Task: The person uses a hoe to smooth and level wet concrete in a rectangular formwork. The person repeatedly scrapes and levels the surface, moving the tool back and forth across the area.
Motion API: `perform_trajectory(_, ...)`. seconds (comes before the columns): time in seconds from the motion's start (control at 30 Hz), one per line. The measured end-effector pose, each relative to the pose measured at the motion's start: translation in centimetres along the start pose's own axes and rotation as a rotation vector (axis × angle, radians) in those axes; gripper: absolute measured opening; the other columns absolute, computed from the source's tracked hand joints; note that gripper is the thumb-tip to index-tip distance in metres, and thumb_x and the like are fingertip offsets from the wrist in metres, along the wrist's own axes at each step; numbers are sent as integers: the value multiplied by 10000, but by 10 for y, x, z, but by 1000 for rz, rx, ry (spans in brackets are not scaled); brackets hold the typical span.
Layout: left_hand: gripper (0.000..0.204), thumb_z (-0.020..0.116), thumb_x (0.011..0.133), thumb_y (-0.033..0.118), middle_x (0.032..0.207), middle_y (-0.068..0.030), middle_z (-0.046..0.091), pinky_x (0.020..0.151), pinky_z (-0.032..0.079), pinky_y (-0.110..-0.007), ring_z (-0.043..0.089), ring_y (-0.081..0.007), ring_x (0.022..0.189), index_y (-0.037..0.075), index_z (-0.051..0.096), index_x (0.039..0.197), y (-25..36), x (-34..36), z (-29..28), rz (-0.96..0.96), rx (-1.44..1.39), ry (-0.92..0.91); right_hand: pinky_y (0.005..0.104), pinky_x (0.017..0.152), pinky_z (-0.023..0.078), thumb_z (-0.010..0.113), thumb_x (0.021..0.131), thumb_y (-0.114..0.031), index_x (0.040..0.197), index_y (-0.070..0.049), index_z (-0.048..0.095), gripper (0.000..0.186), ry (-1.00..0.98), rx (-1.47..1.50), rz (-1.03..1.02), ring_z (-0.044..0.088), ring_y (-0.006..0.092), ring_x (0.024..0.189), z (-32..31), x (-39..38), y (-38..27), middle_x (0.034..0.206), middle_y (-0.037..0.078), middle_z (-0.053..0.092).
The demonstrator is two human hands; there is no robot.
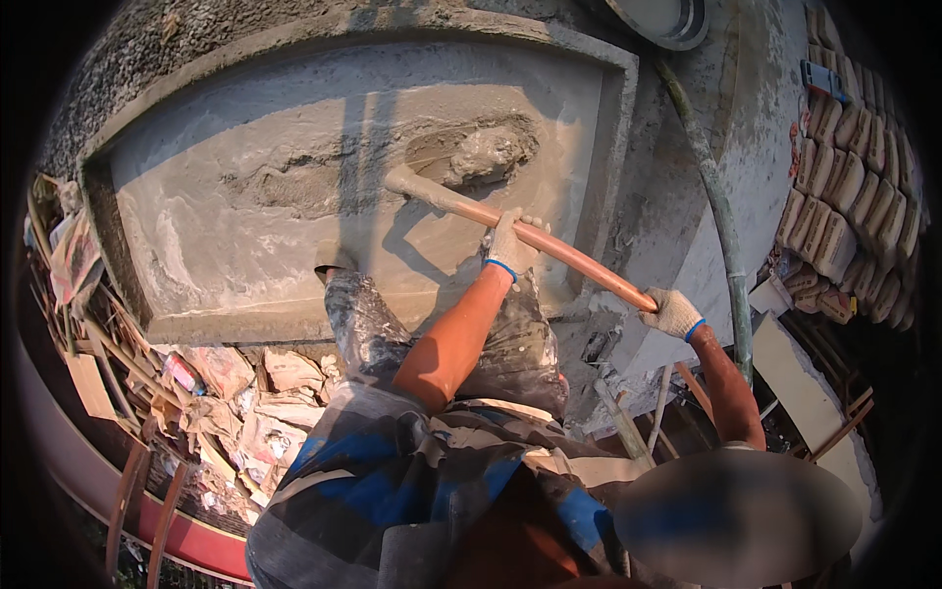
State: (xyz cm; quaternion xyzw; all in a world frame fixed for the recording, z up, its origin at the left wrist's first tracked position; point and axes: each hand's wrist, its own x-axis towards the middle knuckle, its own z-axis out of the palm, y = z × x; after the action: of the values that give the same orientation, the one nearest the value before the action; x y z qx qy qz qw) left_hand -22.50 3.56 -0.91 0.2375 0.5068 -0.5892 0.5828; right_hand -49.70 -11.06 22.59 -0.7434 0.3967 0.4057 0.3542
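Note:
My left hand [512,242], in a pale knitted glove with a blue cuff, is closed round the middle of a hoe's orange-brown wooden handle [579,260]. Farther back, at the handle's end on the right, my right hand [673,314] grips it in a matching glove. The hoe slants away to the left, its far end caked in grey mortar. Its blade is mostly hidden in the wet mortar [285,231] that fills a wide, shallow trough [603,167]. Just beyond the hoe's head, a thick lump of mortar [488,154] rises beside a hollow.
My legs stand at the trough's near edge. Torn paper bags [280,417] and wood scraps [93,388] lie at the lower left. On the right are a long pole [721,216] and stacked full sacks [849,187]. A round basin [677,25] sits at the top.

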Motion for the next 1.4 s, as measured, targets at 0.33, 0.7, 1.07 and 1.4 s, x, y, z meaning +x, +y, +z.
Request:
perform_trajectory(0.33, 161, 688, 967, 245, 847, -56, 630, 1003, 541, -530, 645, -255, 853, 120, 587, 957, 308, -133, -132, 469, -38, -111, 530, 765, 544, 739, 882, -418, 1183, -127, 694, 422, -60, -75, -453, 696, 454, 867, 77, 173, -257, 899, 215, 719)
perform_trajectory(0.7, 323, 759, 947, 318, 808, -80, 651, 613, 581, -365, 640, -201, 618, 26, 632, 998, 742, -320, -150, 1316, 565, 727, 369, 540, 538, 765, 879, -530, 854, 0, 692, 535, -418, 415, -614, 656, 185, 561, 196, 375, -857, 659, 66, 659)
perform_trajectory(1.07, 440, 663, 940, 393, 949, -154, 734, 775, 540, -451, 712, -295, 867, -36, 720, 1020, 448, -149, -119, 677, 987, 541, 351, 513, 490, 703, 920, -436, 802, -23, 692, 430, -187, 583, -118, 611, 172, 560, 166, 272, -596, 645, 74, 634)
perform_trajectory(1.4, 203, 719, 994, 280, 758, -53, 596, 654, 587, -390, 637, -209, 677, 108, 615, 1027, 262, 0, -52, 486, 136, 268, 441, 626, 494, 701, 954, -431, 987, 15, 690, 448, -158, 424, -176, 658, 246, 660, 21, 147, -290, 730, 156, 664)
